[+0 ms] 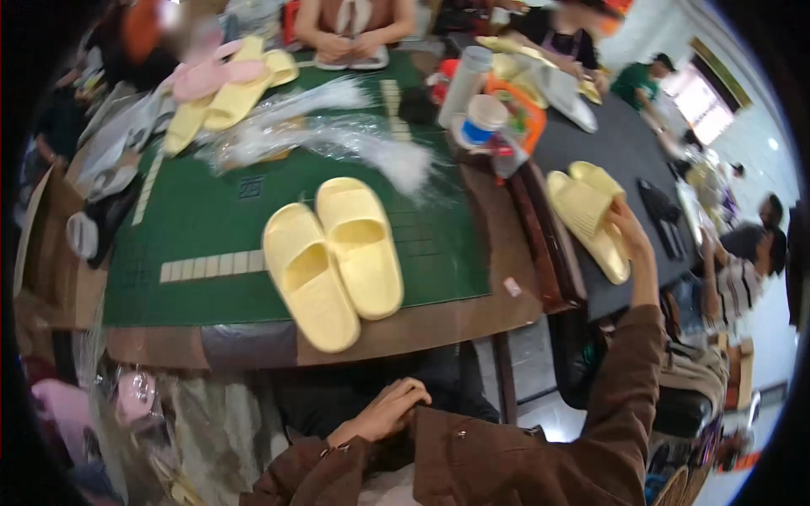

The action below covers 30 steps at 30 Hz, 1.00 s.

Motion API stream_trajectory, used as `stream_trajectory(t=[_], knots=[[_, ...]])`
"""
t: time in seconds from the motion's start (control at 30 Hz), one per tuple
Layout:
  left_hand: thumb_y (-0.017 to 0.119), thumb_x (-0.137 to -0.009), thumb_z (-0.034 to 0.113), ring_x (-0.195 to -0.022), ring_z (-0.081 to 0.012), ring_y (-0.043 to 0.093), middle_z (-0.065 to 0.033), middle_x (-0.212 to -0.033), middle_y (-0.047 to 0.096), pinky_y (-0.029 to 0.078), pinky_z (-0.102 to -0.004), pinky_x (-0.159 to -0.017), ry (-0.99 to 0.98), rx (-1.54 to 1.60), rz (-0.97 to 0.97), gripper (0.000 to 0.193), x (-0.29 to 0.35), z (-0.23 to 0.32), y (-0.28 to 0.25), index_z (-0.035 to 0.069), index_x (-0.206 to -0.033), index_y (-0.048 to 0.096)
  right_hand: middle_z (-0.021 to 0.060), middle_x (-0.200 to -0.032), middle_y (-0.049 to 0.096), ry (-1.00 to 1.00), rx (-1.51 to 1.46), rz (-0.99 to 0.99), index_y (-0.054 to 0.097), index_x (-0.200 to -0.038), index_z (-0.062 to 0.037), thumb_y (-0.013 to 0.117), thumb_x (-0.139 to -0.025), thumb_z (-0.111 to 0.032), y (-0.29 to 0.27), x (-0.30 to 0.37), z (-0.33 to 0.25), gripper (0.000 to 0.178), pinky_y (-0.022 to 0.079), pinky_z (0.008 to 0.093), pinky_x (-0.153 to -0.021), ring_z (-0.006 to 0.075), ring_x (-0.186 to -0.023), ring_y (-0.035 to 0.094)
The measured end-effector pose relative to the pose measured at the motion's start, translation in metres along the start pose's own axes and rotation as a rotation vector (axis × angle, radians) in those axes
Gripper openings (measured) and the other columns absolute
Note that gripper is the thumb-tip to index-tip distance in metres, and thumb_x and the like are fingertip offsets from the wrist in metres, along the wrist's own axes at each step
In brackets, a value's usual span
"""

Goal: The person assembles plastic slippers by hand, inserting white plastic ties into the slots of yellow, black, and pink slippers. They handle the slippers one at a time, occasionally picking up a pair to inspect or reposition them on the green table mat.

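A pair of pale yellow slide slippers (pixel 333 263) lies on the green mat (pixel 447 253) in front of me, toes pointing away. On the dark table to the right is another pale yellow pair of slippers (pixel 584 215). My right hand (pixel 626 226) reaches out to this pair and grips its right edge, the fingertips partly hidden by the strap. Down by my lap, apart from the slippers, rests my left hand (pixel 391 411). Its fingers are curled together, and nothing shows in them.
Clear plastic bags (pixel 312 139) lie across the mat, with yellow and pink slippers (pixel 221 80) behind them. Cups and an orange basket (pixel 521 114) stand at the back right. A raised brown rim (pixel 548 240) divides the two tables. Black slippers (pixel 661 218) lie farther right. Other people sit around.
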<state>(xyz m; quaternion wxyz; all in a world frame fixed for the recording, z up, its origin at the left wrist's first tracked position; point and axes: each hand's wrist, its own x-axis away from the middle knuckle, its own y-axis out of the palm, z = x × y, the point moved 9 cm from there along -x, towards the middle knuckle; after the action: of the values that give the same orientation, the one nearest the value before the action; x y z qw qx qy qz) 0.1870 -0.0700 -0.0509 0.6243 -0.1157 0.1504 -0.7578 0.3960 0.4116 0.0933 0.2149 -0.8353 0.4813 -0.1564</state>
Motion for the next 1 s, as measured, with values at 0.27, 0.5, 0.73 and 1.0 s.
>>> stream_trajectory(t=[0.27,0.5,0.73,1.0], knots=[[0.060,-0.083,-0.005,-0.096,-0.0319,0.062,-0.0128,-0.100,0.063,0.050,-0.0383,-0.083,0.023,-0.195,0.577,0.018,0.034,0.067,-0.122,0.002,-0.099,0.064,0.0132,-0.091,0.065,-0.054,0.487,0.316,0.060,-0.107,0.0054,0.059,-0.082,-0.012,-0.034,-0.014,0.010,0.031,0.048,0.0337,-0.071,0.0194,-0.081,0.061],[0.064,-0.086,0.012,-0.123,-0.0424,0.043,-0.0235,-0.131,0.047,0.036,-0.0474,-0.102,-0.187,-0.716,0.844,0.041,0.036,0.054,-0.186,0.006,-0.126,0.055,0.0111,-0.084,0.069,-0.238,0.307,0.141,0.066,-0.100,0.0075,0.059,-0.084,-0.008,0.089,0.064,-0.085,0.024,0.050,0.0288,-0.064,0.0124,-0.073,0.062],[0.063,-0.087,0.032,-0.120,-0.0463,0.042,-0.0317,-0.136,0.039,0.029,-0.0576,-0.104,-0.283,-0.983,0.882,0.056,-0.043,0.005,-0.180,0.007,-0.136,0.051,0.0109,-0.107,0.068,-0.182,-0.305,-0.084,0.062,-0.115,0.0070,0.060,-0.089,-0.004,0.277,0.183,-0.159,0.028,0.051,0.0293,-0.084,0.0154,-0.095,0.064],[0.064,-0.079,0.020,-0.128,-0.0382,0.042,-0.0230,-0.131,0.046,0.031,-0.0549,-0.109,-0.301,-0.972,0.877,0.057,0.005,-0.008,-0.201,0.002,-0.131,0.050,0.0086,-0.102,0.069,-0.148,-0.428,-0.131,0.063,-0.111,0.0081,0.057,-0.091,-0.007,0.362,0.143,-0.091,0.025,0.051,0.0270,-0.074,0.0132,-0.086,0.065]])
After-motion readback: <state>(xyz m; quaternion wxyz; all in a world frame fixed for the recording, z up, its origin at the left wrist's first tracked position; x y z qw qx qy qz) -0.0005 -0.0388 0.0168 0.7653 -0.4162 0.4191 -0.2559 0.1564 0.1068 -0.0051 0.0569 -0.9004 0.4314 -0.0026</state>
